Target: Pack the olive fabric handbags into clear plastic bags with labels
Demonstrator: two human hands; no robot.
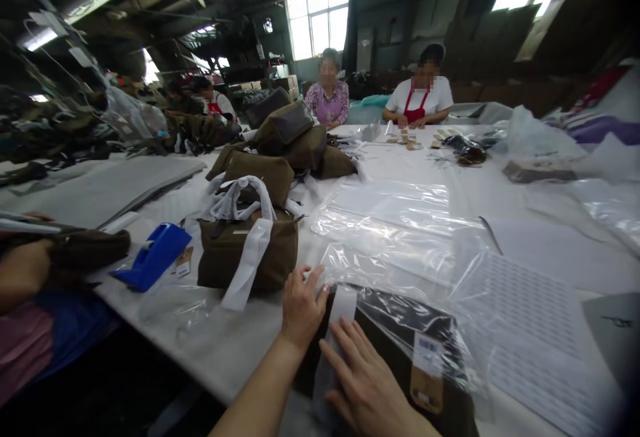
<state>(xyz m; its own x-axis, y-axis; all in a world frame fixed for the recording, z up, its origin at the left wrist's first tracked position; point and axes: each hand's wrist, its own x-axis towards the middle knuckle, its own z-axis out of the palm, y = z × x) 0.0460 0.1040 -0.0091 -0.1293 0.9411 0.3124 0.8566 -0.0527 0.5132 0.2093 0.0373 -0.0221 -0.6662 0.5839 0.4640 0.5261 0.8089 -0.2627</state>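
In front of me lies a dark brown bag (385,337) in clear plastic, with a white strip (344,303) across its left part. A barcode label (428,353) and a tan card tag (426,387) sit on its right side. My left hand (303,307) touches the bag's upper left corner, thumb and fingers apart. Flat across the strip and the bag's front rests my right hand (365,380), fingers stretched out. Just left of my left hand stands a brown handbag (215,257) with white-wrapped handles (250,190).
A blue tape dispenser (157,257) stands at the left near a person's arm (23,273). Brown bags (285,130) are piled behind. Clear plastic sleeves (390,217) and a printed sheet (535,330) lie ahead and right. Two people (330,97) sit across the table.
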